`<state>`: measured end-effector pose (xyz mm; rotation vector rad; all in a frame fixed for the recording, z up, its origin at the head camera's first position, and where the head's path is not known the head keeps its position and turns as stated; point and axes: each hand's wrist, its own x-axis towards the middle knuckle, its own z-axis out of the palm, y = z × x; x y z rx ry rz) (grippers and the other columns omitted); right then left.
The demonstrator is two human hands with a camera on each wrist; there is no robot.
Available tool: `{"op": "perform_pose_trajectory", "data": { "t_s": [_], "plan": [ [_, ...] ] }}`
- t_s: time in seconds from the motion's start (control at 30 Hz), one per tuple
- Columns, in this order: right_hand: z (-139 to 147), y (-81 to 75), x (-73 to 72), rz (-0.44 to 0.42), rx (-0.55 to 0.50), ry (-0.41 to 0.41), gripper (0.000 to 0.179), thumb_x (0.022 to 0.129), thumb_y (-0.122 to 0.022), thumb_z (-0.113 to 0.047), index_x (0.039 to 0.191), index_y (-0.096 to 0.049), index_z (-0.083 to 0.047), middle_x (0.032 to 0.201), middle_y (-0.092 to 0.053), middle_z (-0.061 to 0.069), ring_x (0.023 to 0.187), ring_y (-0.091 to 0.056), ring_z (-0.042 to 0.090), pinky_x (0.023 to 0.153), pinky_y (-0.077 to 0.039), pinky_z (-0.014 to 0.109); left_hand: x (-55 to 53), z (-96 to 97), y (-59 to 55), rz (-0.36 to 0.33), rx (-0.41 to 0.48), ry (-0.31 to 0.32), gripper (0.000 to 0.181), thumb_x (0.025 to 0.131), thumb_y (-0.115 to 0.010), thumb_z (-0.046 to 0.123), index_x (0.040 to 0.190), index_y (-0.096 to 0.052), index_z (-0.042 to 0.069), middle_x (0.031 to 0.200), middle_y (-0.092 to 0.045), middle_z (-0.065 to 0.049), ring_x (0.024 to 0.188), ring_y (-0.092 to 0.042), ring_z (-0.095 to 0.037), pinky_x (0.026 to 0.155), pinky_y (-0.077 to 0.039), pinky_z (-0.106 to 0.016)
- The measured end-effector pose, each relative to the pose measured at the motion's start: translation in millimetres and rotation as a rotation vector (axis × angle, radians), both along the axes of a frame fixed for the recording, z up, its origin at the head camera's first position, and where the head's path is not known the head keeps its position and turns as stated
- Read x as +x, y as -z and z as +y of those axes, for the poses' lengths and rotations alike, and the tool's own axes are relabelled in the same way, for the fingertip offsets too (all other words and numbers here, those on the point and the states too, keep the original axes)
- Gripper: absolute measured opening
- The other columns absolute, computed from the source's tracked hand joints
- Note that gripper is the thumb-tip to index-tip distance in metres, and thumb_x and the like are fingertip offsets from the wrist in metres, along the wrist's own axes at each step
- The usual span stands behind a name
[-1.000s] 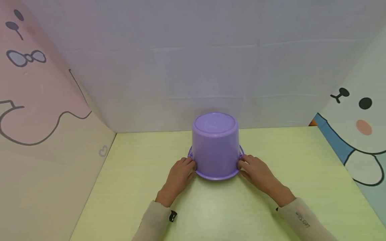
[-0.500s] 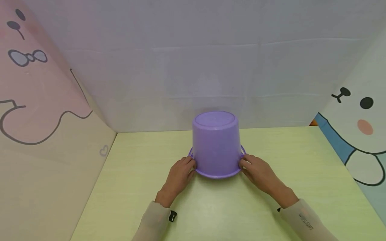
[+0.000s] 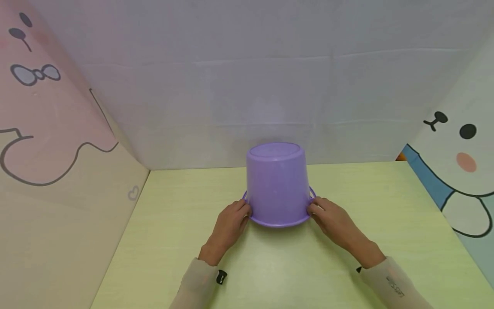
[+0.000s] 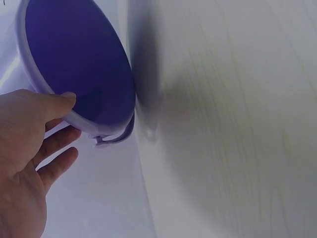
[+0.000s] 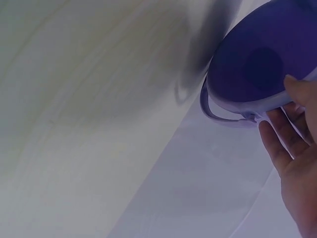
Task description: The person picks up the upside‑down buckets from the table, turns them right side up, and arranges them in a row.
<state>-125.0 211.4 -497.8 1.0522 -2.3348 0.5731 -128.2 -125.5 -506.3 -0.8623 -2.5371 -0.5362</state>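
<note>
A purple plastic bucket [image 3: 277,189] stands upside down in the middle of the head view, its near rim tipped up off the tabletop. My left hand [image 3: 230,221] pinches the rim at the left side, thumb over the inner edge in the left wrist view, where the dark hollow inside [image 4: 74,54] shows. On the opposite side my right hand [image 3: 333,223] pinches the rim the same way. The bucket's thin handle [image 5: 213,111] hangs at the far side, against the table in the right wrist view. A darker round patch [image 5: 263,68] shows inside the bucket.
The pale yellow-green tabletop [image 3: 185,189] runs back to a whitish wall sheet [image 3: 173,107] close behind the bucket. Side panels with cartoon drawings flank it, a pink one [image 3: 46,107] at left and a white one [image 3: 455,171] at right.
The bucket's near rim has risen a little and the bucket leans further back. Both hands keep their hold on the rim, rising slightly with it.
</note>
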Motion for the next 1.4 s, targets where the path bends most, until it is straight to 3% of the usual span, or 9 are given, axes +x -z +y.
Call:
{"op": "perform_pose_trajectory", "data": {
  "t_s": [0.1, 0.13, 0.6, 1.1, 1.3, 1.4],
  "plan": [
    [-1, -2.2, 0.7, 0.026, -0.020, -0.002, 0.042, 0.116, -0.034, -0.031, 0.098, -0.062, -0.007, 0.098, -0.063, 0.006, 0.081, -0.062, 0.022, 0.065, -0.056, 0.039, 0.4, -0.2, -1.0, -0.003, 0.013, 0.006, 0.033, 0.081, -0.089, -0.003, 0.089, -0.061, 0.013, 0.090, -0.057, 0.002, 0.080, -0.058, -0.017, 0.065, -0.050, -0.031],
    [-1, -3.2, 0.9, 0.033, -0.027, -0.002, 0.044, 0.117, -0.032, -0.032, 0.097, -0.062, -0.007, 0.098, -0.063, 0.006, 0.081, -0.062, 0.022, 0.065, -0.056, 0.039, 0.7, -0.3, -1.5, -0.002, 0.018, 0.008, 0.033, 0.081, -0.089, -0.003, 0.089, -0.061, 0.014, 0.090, -0.057, 0.002, 0.079, -0.058, -0.017, 0.065, -0.050, -0.031],
    [1, -11.1, 0.7, 0.079, -0.064, 0.007, 0.045, 0.116, -0.036, -0.032, 0.100, -0.065, -0.003, 0.100, -0.067, 0.007, 0.084, -0.065, 0.023, 0.068, -0.060, 0.039, 2.7, -1.0, -10.0, 0.049, 0.074, 0.056, 0.021, 0.089, -0.082, -0.001, 0.090, -0.066, 0.012, 0.090, -0.062, 0.001, 0.076, -0.057, -0.015, 0.064, -0.051, -0.030],
    [3, -17.4, -1.1, 0.122, -0.105, -0.007, 0.041, 0.116, -0.041, -0.028, 0.098, -0.066, -0.001, 0.100, -0.065, 0.008, 0.083, -0.065, 0.024, 0.069, -0.059, 0.038, 2.8, -2.0, -14.6, 0.131, 0.094, 0.089, 0.020, 0.087, -0.083, 0.000, 0.092, -0.067, 0.010, 0.088, -0.062, 0.001, 0.072, -0.056, -0.014, 0.062, -0.050, -0.029],
    [4, -21.1, -0.3, 0.105, -0.116, -0.011, 0.033, 0.115, -0.047, -0.023, 0.100, -0.066, -0.001, 0.100, -0.065, 0.008, 0.083, -0.065, 0.024, 0.069, -0.059, 0.039, 3.9, -2.8, -18.3, 0.110, 0.114, 0.092, 0.011, 0.105, -0.067, 0.013, 0.095, -0.068, 0.009, 0.091, -0.064, 0.000, 0.074, -0.058, -0.015, 0.063, -0.051, -0.030],
    [4, -23.4, 0.2, 0.106, -0.116, -0.003, 0.038, 0.116, -0.042, -0.027, 0.099, -0.065, -0.002, 0.099, -0.065, 0.008, 0.083, -0.065, 0.024, 0.069, -0.059, 0.039, 3.9, -2.8, -20.2, 0.103, 0.124, 0.095, 0.011, 0.105, -0.066, 0.014, 0.095, -0.068, 0.008, 0.092, -0.064, 0.000, 0.073, -0.057, -0.015, 0.063, -0.051, -0.030]
  ]
}}
